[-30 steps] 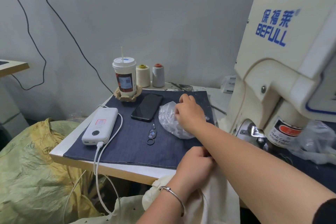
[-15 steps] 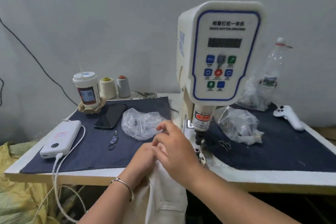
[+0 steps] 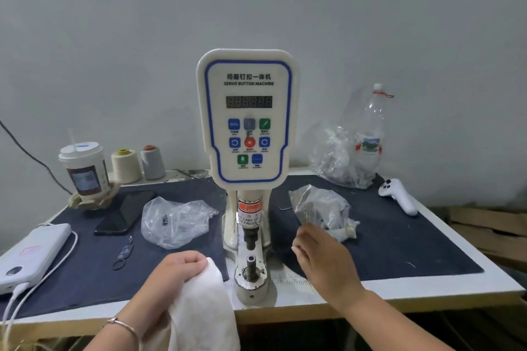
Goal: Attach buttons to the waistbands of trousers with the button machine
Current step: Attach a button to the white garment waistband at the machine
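Observation:
The white servo button machine (image 3: pixel 248 122) stands at the middle of the table, its lower die (image 3: pixel 251 261) bare near the front edge. Left of the die, my left hand (image 3: pixel 176 271) grips a fold of the white trousers (image 3: pixel 199 302), which hang over the table's front edge. My right hand (image 3: pixel 325 262) hovers right of the die with its fingers curled; the palm side is hidden and blurred. A clear bag of buttons (image 3: pixel 176 219) lies left of the machine. A second clear bag (image 3: pixel 322 211) lies just beyond my right hand.
On the dark cloth mat (image 3: pixel 399 248) at the left lie a power bank (image 3: pixel 34 251) with cable, a phone (image 3: pixel 125 212) and a key ring (image 3: pixel 124 255). A paper cup (image 3: pixel 84 171) and two thread spools (image 3: pixel 125 165) stand behind. A white controller (image 3: pixel 399 196) and a plastic bottle (image 3: pixel 370 137) sit right.
My view swung right from the left bag to the machine front. My right hand left that bag, crossed the trousers and now hovers right of the die. My left hand kept its grip.

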Action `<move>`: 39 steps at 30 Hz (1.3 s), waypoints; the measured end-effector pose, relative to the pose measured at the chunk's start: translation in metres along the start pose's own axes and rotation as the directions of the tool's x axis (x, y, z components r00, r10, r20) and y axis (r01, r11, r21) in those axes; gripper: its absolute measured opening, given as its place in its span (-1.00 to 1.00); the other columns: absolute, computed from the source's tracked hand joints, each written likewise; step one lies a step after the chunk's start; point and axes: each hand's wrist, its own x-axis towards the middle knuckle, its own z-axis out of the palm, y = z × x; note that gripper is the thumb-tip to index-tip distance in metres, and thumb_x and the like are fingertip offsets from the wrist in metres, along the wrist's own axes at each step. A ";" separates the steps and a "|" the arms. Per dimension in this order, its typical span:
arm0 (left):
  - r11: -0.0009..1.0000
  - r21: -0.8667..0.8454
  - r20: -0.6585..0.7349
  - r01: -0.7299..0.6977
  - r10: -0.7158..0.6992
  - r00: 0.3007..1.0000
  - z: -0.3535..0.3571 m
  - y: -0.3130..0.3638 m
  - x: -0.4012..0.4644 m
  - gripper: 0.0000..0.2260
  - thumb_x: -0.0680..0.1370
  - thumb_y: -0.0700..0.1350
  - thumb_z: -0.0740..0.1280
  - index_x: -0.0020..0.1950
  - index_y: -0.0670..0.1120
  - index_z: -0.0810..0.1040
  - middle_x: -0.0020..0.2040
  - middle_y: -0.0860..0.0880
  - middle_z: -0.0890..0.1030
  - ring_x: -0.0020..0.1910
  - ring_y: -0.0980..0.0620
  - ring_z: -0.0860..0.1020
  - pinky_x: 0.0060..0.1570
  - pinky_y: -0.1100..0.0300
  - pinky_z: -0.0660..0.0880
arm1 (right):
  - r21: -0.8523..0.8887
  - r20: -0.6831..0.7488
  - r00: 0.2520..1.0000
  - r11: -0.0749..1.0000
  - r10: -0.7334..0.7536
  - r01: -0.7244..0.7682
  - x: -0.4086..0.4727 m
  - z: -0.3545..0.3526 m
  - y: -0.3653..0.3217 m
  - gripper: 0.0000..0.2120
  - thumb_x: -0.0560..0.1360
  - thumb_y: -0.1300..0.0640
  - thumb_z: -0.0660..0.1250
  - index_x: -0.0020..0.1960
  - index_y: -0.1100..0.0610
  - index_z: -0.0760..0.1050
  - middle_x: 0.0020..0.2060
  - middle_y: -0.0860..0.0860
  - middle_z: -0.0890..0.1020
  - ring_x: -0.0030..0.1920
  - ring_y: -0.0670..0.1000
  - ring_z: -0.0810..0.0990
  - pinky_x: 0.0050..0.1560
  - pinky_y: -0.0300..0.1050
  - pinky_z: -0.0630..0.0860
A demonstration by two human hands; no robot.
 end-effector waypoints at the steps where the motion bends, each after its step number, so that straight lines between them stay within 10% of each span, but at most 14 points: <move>1: 1.000 -0.008 0.002 0.000 0.000 1.000 0.000 0.000 0.001 -0.78 0.58 -0.22 0.32 -0.27 -0.14 0.58 -0.32 -0.14 0.45 -0.30 -0.02 0.38 -0.31 0.15 0.27 | -0.045 0.019 1.000 0.999 0.012 -0.011 0.002 0.006 0.008 -0.82 0.38 0.25 0.51 -0.30 0.17 0.51 -0.30 -0.01 0.56 -0.40 -0.01 0.53 -0.50 -0.19 0.43; 8: 1.000 -0.011 0.005 -0.009 0.009 1.000 0.000 -0.003 0.005 -0.81 0.57 -0.24 0.32 -0.24 -0.19 0.59 -0.29 -0.15 0.40 -0.26 -0.05 0.32 -0.30 0.13 0.21 | -0.119 0.133 0.991 0.993 0.000 0.016 0.004 0.030 0.036 -0.81 0.32 0.17 0.56 -0.33 0.10 0.54 -0.35 -0.05 0.56 -0.42 -0.05 0.54 -0.51 -0.21 0.47; 16: 0.999 -0.044 0.016 0.003 -0.003 1.000 0.000 -0.004 0.005 -0.81 0.56 -0.20 0.34 -0.24 -0.19 0.61 -0.31 -0.17 0.46 -0.28 -0.05 0.39 -0.29 0.12 0.28 | 0.003 0.175 0.981 0.997 0.080 -0.082 -0.005 0.047 0.051 -0.81 0.59 0.15 0.20 0.05 0.15 0.58 -0.02 0.02 0.56 -0.03 0.04 0.54 -0.15 -0.16 0.38; 39: 1.000 -0.006 -0.008 0.000 0.000 1.000 0.000 -0.003 0.003 -0.81 0.57 -0.17 0.34 -0.21 -0.19 0.63 -0.30 -0.14 0.55 -0.29 -0.05 0.48 -0.24 0.14 0.38 | 0.330 0.254 0.866 0.804 0.429 -0.495 -0.001 0.042 0.059 -0.83 0.33 0.24 0.45 -0.29 -0.02 0.56 -0.22 -0.14 0.53 -0.29 -0.15 0.48 -0.29 -0.40 0.39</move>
